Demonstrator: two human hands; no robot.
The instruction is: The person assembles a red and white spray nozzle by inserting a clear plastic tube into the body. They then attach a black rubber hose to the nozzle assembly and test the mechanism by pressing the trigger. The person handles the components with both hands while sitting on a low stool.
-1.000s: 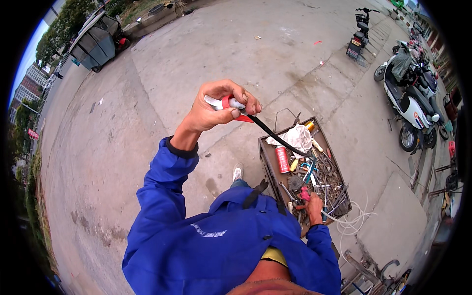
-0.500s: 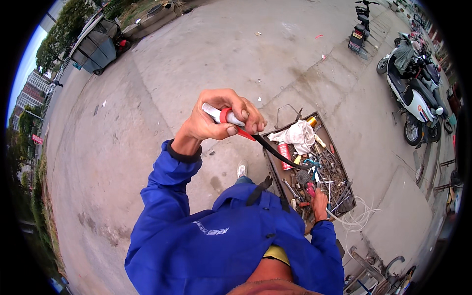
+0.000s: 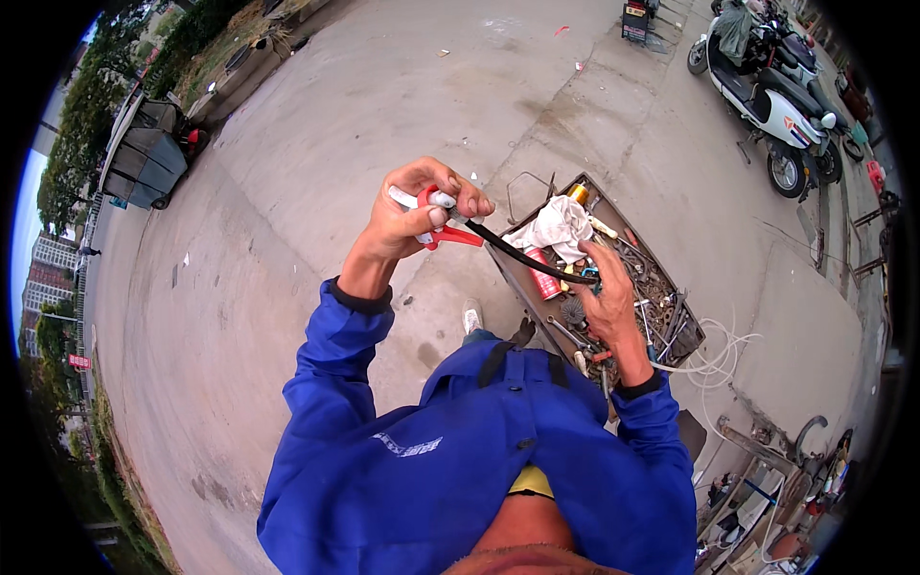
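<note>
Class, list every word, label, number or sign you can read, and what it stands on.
None reads clearly.
Blue jacket: white chest print, too small.
Red canister: white lettering, blurred.
Red roadside sign: pale characters, too small.
Dark scooter: rear label, too small.
White scooter: side marking, unclear.

part of the red-and-white tool (image 3: 460, 236) hidden in the left hand (image 3: 398, 230), end of the black tube (image 3: 525, 259) hard to see by the right hand (image 3: 615, 304), metal bits (image 3: 661, 309) right of it too small to name, a bike (image 3: 636, 21) far beyond cut off
</note>
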